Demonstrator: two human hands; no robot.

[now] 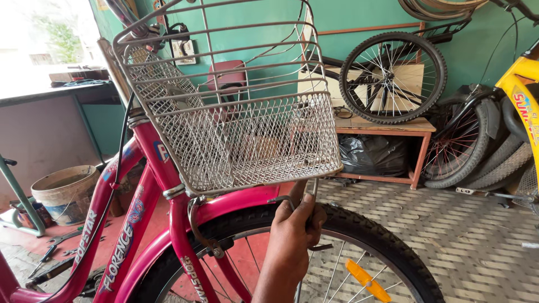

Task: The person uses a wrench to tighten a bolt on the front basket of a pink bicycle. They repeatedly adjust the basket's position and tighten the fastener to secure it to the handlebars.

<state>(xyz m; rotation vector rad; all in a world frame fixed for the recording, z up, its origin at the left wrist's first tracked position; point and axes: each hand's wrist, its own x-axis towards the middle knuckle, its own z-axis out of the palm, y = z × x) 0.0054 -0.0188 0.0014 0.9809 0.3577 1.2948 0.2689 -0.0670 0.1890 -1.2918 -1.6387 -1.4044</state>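
Note:
My left hand (292,235) reaches up from the bottom edge and is closed around a thin metal stay (314,188) that hangs below the wire basket (247,140). A small grey metal piece (279,199) sticks out of the fist on its left side; what it is cannot be told. The basket is silver mesh and sits tilted on the front of a pink bicycle (140,224). Just behind my hand is the bicycle's black front tyre (387,247), with an orange reflector (368,280) in the spokes. My right hand is out of view.
A wooden bench (387,126) at the back carries a loose bicycle wheel (393,76), with a black bag (373,154) under it. More tyres and a yellow bicycle frame (522,95) are on the right. A bucket (66,191) and tools (48,252) lie on the red floor at left.

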